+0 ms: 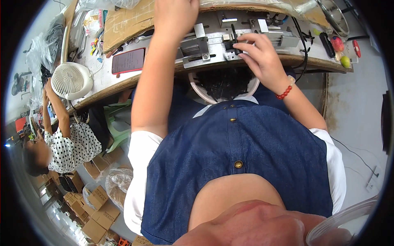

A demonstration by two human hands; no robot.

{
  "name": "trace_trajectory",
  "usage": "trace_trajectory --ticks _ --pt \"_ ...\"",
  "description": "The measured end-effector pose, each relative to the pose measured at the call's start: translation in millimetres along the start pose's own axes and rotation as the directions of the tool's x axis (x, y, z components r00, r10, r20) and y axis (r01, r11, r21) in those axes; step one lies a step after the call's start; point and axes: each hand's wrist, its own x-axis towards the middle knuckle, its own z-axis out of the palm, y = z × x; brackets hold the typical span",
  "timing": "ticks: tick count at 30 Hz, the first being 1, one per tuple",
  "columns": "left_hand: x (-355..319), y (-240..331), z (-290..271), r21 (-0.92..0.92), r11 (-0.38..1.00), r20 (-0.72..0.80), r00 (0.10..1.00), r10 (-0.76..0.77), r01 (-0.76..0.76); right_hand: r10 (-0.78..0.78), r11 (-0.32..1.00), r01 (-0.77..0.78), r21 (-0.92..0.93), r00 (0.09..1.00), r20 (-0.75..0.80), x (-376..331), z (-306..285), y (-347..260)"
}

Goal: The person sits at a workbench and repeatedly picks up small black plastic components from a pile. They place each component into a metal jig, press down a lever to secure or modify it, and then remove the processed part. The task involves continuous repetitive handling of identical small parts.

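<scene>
My left hand [176, 18] reaches over the bench's far side, above a cardboard sheet. Its fingers are cut off by the top edge of the picture, so what they hold is hidden. Curled fingers of my right hand [261, 55] close on a small black part [235, 46] at the middle of a metal fixture [215, 41]. A red bead bracelet [284, 92] circles that wrist. Metal blocks [200, 45] and slotted plates make up the fixture, which sits along the bench's near edge. Below it, a pale basket [210, 97] holds many thin black pieces [223, 82].
On the bench to the left lie a red-framed phone [128, 60], a white fan [72, 80] and a cardboard sheet [127, 25]. Black cables [304, 45], a metal bowl [334, 18] and small fruit-like items [345, 62] are at right. A co-worker [74, 141] sits left, near cardboard boxes [98, 217].
</scene>
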Motion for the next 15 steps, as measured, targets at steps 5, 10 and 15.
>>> trace_trajectory --ticks 5,10,15 --pt "16.2 -38.5 8.7 -0.151 0.969 0.318 0.938 -0.140 0.196 -0.059 0.974 0.069 -0.216 0.997 0.051 -2.6 25.5 3.3" --pt "10.7 -9.7 -1.5 -0.422 0.748 0.404 0.845 -0.351 0.512 -0.071 0.960 0.082 -0.268 0.996 0.051 -9.0 31.4 14.6" --pt "-26.9 15.0 -13.2 -0.583 0.629 0.289 0.855 -0.432 0.515 -0.100 0.970 0.112 -0.217 0.993 0.066 2.8 18.0 11.8"
